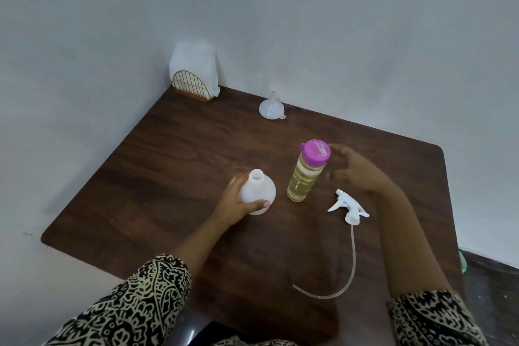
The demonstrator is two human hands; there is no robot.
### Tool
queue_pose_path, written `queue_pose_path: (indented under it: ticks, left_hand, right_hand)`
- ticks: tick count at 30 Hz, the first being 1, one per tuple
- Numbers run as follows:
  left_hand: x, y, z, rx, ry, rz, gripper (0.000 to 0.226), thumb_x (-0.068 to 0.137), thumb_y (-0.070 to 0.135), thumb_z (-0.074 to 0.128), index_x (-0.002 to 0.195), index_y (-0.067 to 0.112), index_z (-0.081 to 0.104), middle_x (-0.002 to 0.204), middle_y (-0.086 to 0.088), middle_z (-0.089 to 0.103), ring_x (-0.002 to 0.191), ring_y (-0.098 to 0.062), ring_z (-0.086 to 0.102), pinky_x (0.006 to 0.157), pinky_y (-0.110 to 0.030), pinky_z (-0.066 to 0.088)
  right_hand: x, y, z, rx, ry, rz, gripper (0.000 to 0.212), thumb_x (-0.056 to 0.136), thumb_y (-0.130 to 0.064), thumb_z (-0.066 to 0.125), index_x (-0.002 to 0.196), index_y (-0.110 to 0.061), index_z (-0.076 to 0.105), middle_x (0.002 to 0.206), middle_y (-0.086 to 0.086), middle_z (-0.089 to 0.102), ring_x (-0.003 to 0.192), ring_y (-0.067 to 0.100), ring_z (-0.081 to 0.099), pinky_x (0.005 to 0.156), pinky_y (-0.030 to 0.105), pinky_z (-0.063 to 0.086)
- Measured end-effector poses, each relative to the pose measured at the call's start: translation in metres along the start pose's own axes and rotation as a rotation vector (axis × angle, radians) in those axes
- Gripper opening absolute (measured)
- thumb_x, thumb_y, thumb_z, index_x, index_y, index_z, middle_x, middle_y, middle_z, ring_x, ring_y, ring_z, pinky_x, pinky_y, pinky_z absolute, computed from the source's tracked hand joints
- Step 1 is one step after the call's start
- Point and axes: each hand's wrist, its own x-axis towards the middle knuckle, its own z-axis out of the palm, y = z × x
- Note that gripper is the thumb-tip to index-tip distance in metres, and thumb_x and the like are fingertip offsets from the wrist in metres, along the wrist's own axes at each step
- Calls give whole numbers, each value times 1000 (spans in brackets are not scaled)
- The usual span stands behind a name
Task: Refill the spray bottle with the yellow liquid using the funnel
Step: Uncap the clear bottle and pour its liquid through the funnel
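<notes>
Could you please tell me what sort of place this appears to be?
Probably a domestic or small dining corner: a dark wood-grain table stands against plain white walls, and a gold wire napkin holder with white napkins sits at its far corner.

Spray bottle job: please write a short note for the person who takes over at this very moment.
Left hand grips the open spray bottle, upright on the table. Right hand, blurred, holds nothing beside the purple cap of the yellow liquid bottle.
Funnel stands mouth down at the far edge. Spray head with its tube lies right of the liquid bottle.
Done: spray head off. To do: uncap the liquid, set funnel in the neck, pour, refit the head.
</notes>
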Motion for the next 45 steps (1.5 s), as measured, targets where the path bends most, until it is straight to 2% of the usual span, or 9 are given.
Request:
queue_pose_path:
  ticks: [3,8,15,20,32,36,38,41,45]
  left_hand:
    - [1,2,1,-20,39,4,66,66,33,88,121,36,51,123,9,50,112,-9,50,86,-23,44]
    - [7,5,-2,-36,69,-7,65,64,36,86,118,38,50,121,16,48,110,-4,49,81,-12,41]
    - [9,-5,0,-86,76,-24,72,62,38,85,126,34,53,126,20,49,114,10,46,87,-8,41]
    - [11,-5,1,-98,79,-11,70,62,32,86,125,33,54,127,19,52,116,8,47,90,-8,41]
    - [-15,0,6,-144,27,-72,84,50,49,84,128,35,54,130,13,50,119,2,48,101,-28,44]
    - [-29,8,-1,-127,4,-6,108,48,55,83,139,51,26,154,13,24,139,-4,28,108,-23,32]
    - [-37,22,-12,-235,153,13,108,56,76,69,143,46,13,157,16,10,140,4,18,108,-13,24]
    - [-45,65,-38,-470,365,-85,84,75,81,42,142,31,36,146,4,45,129,-5,45,107,-26,35]
    - [-51,122,-76,-715,202,-212,45,99,44,40,108,10,68,88,-6,74,72,-15,69,68,-30,54]
  right_hand:
    - [43,-25,-22,-170,310,2,42,84,5,53,123,-10,55,125,6,60,100,14,54,79,21,43]
    - [151,-58,3,-556,83,-147,36,84,-9,60,120,-7,56,119,10,63,111,27,56,91,28,40]
    - [253,-70,25,-922,63,-340,57,89,-5,52,142,-15,35,138,15,42,115,36,52,92,43,45]
    - [282,-64,30,-1109,-41,-378,34,94,-9,49,127,-8,52,125,19,49,113,37,50,91,42,41]
    - [145,-114,-6,-190,251,-362,15,74,-10,75,85,-14,65,92,3,67,73,13,61,68,13,45]
    - [58,-148,-10,137,210,-409,18,73,-8,76,77,-17,61,86,4,67,79,21,69,81,34,57]
    - [21,-154,1,230,228,-427,17,73,-10,76,77,-17,61,83,5,68,78,24,69,80,39,55]
    - [-17,-149,36,332,247,-399,19,74,-8,77,78,-17,60,77,3,68,72,18,66,73,34,53]
    - [-34,-126,91,461,258,-394,19,76,0,74,82,-12,61,83,3,69,73,10,64,67,24,51]
